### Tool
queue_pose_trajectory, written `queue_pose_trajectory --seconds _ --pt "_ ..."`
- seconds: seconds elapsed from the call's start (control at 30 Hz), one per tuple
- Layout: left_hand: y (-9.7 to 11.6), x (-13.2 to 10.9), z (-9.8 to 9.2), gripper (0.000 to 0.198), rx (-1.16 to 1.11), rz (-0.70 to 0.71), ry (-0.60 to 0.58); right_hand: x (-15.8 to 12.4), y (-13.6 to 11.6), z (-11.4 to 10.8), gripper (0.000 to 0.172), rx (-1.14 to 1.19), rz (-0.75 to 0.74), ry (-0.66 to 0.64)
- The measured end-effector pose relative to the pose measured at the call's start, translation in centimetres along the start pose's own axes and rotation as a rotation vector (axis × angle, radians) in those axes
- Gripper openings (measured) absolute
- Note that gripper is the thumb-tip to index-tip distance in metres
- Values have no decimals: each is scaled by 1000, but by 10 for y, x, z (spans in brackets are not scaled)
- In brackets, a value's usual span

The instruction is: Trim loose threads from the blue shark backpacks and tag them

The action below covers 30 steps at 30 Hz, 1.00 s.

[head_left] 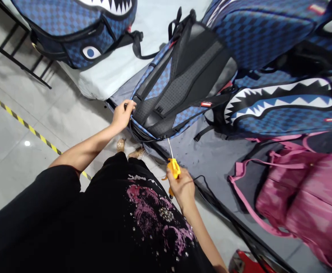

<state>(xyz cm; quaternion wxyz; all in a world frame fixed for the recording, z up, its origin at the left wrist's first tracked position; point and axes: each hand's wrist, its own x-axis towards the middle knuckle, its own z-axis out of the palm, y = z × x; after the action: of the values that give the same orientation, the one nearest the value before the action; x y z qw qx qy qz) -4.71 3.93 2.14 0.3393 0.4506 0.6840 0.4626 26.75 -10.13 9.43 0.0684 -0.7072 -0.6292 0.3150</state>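
A blue checkered backpack (180,83) lies tilted in front of me, its black padded back and straps facing up. My left hand (123,113) is closed at its lower left edge, with a small black piece showing between the fingers. My right hand (183,185) grips a yellow gun-shaped tool (173,168) with a thin metal tube. The tube's tip points up at the backpack's bottom edge; whether it touches, I cannot tell. Thin black cords (137,132) hang beside that edge, below my left hand.
Another checkered backpack with an eye print (63,28) lies at upper left on pale sheeting (94,81). More shark-mouth backpacks (285,106) crowd the right, above a pink bag (308,201). A black rail (225,212) runs along the table edge. Yellow-black tape (26,124) marks the floor.
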Motion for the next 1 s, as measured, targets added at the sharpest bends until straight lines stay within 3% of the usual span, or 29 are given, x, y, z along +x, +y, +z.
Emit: queue_pose_trajectory --seconds 0.1,0.17,0.23,0.3,0.37,0.43,0.5,0.53,0.57,0.67,0.7,0.73,0.77,0.87,1.0 --pt "13 31 -11 49 15 110 117 1 -14 -18 44 168 -16 142" --pt "25 43 -7 54 -67 78 104 3 -45 -16 40 447 -30 77" --pt "39 47 5 53 -175 22 18 4 -90 -1 37 720 -82 -212" --pt "54 43 21 51 -257 -5 -82 4 -139 20 32 948 -176 -683" --pt "67 31 37 52 -320 -42 -156 3 -175 35 34 997 -378 -1099" --pt "73 10 51 57 -407 -126 -159 6 -189 37 38 897 -628 -1437" --pt "73 -15 62 62 -530 -231 -49 15 -180 26 38 770 -843 -1583" --pt "70 -29 66 64 -589 -276 36 22 -168 18 36 735 -903 -1517" --pt "66 -42 68 64 -636 -317 119 31 -154 9 33 711 -918 -1336" --pt "52 -70 69 62 -671 -412 273 64 -109 -8 28 500 -743 -441" --pt "48 -76 68 62 -667 -440 291 76 -98 -7 30 376 -689 -214" --pt "46 -79 67 62 -670 -462 301 86 -89 -4 35 254 -668 -80" --pt "44 -81 66 61 -682 -475 306 95 -84 2 41 154 -671 -36" --pt "46 -82 64 59 -766 -497 304 110 -81 24 41 106 -660 -142" --pt "53 -86 64 53 -980 -528 233 115 -82 34 28 553 -418 -218"
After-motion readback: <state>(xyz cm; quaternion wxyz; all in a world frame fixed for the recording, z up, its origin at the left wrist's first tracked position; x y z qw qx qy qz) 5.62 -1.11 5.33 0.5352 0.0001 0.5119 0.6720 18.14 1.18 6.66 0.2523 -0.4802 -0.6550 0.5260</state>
